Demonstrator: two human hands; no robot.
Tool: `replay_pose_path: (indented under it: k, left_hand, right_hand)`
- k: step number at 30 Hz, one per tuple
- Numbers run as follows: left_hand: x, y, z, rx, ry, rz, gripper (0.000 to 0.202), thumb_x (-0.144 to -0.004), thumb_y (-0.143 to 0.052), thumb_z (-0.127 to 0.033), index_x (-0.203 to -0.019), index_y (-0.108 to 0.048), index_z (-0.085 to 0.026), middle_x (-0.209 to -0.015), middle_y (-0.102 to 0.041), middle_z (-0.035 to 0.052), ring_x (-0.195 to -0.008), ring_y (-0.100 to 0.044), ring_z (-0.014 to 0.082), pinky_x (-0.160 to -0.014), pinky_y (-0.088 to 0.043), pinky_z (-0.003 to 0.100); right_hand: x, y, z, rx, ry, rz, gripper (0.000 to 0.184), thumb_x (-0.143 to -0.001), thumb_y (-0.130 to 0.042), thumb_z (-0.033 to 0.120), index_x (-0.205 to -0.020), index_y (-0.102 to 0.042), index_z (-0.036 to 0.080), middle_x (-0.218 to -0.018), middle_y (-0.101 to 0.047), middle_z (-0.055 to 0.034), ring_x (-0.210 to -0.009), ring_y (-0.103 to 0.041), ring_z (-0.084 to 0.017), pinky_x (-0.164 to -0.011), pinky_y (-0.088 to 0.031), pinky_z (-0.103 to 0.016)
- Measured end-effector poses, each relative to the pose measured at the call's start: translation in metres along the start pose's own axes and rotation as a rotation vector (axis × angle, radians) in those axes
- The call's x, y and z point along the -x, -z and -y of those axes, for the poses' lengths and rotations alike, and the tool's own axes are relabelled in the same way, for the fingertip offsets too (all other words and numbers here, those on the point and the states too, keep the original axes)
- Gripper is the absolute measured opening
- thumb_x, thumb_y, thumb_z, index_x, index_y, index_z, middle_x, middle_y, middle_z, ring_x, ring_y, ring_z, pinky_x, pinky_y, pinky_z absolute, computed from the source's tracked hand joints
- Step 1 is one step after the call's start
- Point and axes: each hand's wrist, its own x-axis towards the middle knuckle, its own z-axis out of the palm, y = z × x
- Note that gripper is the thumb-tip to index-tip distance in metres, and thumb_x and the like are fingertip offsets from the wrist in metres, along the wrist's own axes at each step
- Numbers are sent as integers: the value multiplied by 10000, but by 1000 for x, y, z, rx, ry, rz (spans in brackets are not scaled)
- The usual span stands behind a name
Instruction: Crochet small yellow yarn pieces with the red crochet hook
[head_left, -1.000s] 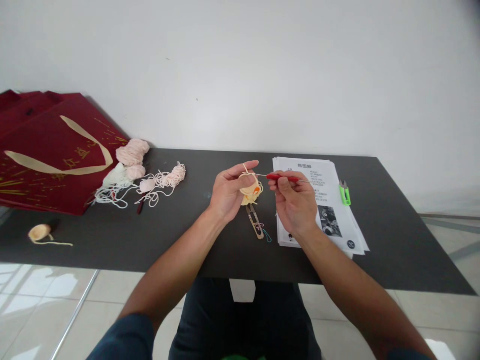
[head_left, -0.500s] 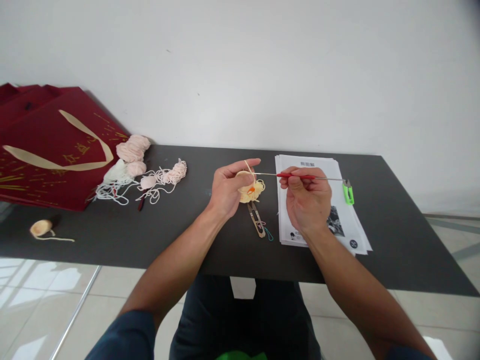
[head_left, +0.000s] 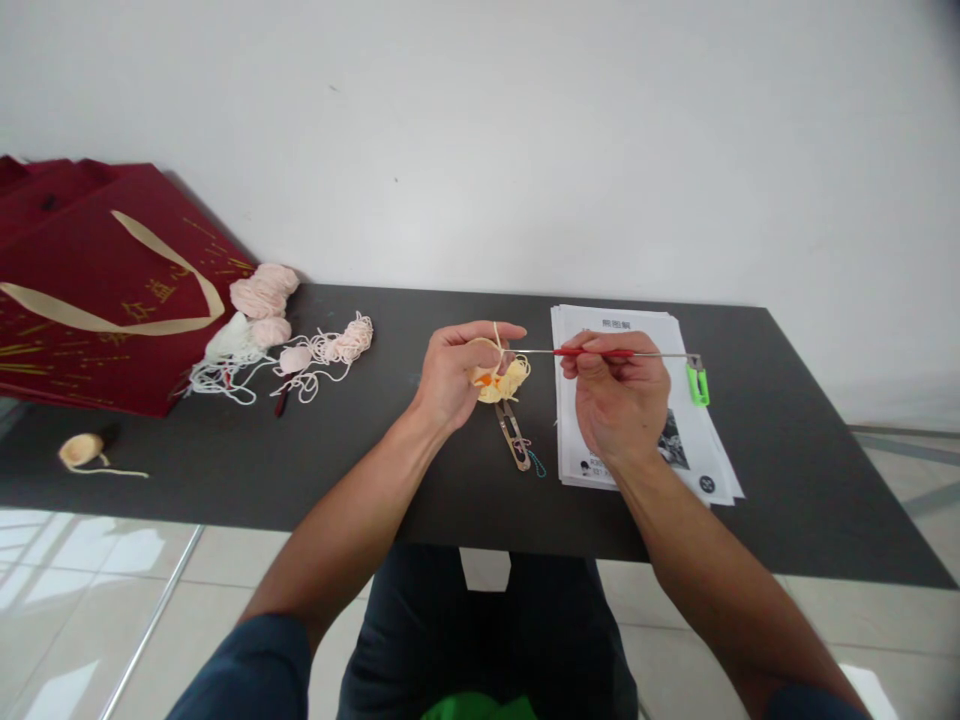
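Observation:
My left hand (head_left: 454,373) pinches a small piece of cream crochet work (head_left: 486,374), with a strand of yarn looped over the raised index finger. Its fingers partly hide the piece. Pale yellow yarn (head_left: 514,380) lies just beneath, with an orange bit by it. My right hand (head_left: 619,395) grips a crochet hook (head_left: 592,352) by its red middle. The hook is level, its thin metal tip reaching left to the yarn at my left fingers. Below the yellow yarn rests a pair of thread snips (head_left: 513,437) with a teal cord loop.
Printed sheets (head_left: 622,470) lie under my right hand, and a bright green-handled tool (head_left: 697,382) is at their right edge. On the left stand a dark red gift bag (head_left: 97,280), pink yarn (head_left: 264,292), white yarn (head_left: 232,345) and a small cream crocheted cup shape (head_left: 81,450).
The crochet piece has turned in my left fingers, and less of it shows. My right hand has shifted slightly right with the hook. The view has moved a little.

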Motion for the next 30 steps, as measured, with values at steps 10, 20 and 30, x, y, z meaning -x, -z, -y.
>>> replay_pose_path:
  k: [10,20,30]
  left_hand:
    - [-3,3,1,66,22,61,294,-587,-623,-118,-796,-830,-136,-476,-547,-1,-493,-511,117,-705,-530,355]
    - [-5,8,2,69,61,48,241,-573,-617,-119,-721,-808,-136,-502,-576,26,-495,-532,132,-682,-551,372]
    - [-1,7,2,-68,-63,88,165,-707,-852,-203,-871,-850,-216,-851,-775,42,-709,-685,144,-681,-548,275]
  right_hand:
    - [1,-1,2,-13,26,32,122,-803,-840,279,-837,-723,283,-856,-768,7,-737,-689,-144,-614,-533,-293]
    - [-1,1,3,-19,-8,38,167,-783,-872,317,-836,-719,281,-859,-769,9,-708,-674,-131,-601,-541,-276]
    - [-9,5,-2,-284,-434,26,199,-750,-914,309,-813,-732,259,-864,-769,40,-692,-663,-59,-639,-591,-152]
